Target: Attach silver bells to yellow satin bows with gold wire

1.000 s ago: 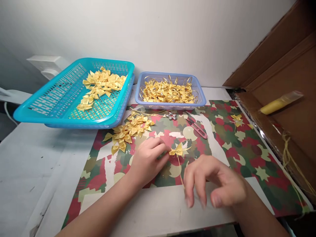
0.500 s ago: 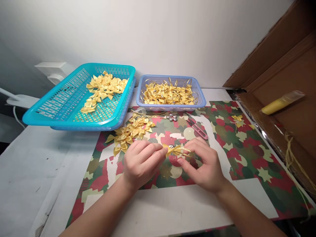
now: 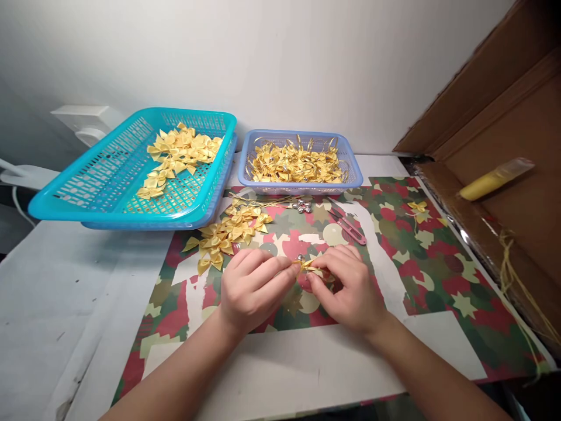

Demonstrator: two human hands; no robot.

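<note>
Between my two hands is a yellow ribbon bow (image 3: 308,264) with gold cord and a small silver bell (image 3: 300,257) on it. My left hand (image 3: 258,287) pinches its left side, with the fingers closed. My right hand (image 3: 346,286) is closed on its right side, thumb and forefinger together, and covers most of the cord. Beyond my left hand lies a pile of yellow bows (image 3: 236,228). Several loose silver bells (image 3: 302,206) and a bundle of gold cords (image 3: 263,200) lie farther back. Pink thread snips (image 3: 349,227) rest beyond my right hand.
A turquoise basket (image 3: 65,204) with yellow bows stands back left, stacked on a blue one. The lilac basket (image 3: 302,188) holds finished-looking bows with cord loops. At right are a cardboard box (image 3: 495,111), a yellow tube (image 3: 495,180) and a single bow (image 3: 418,207).
My right hand has moved left, closer to my left hand, and closed on the bow's cord. The bow is now more covered by my fingers. The view has shifted slightly.
</note>
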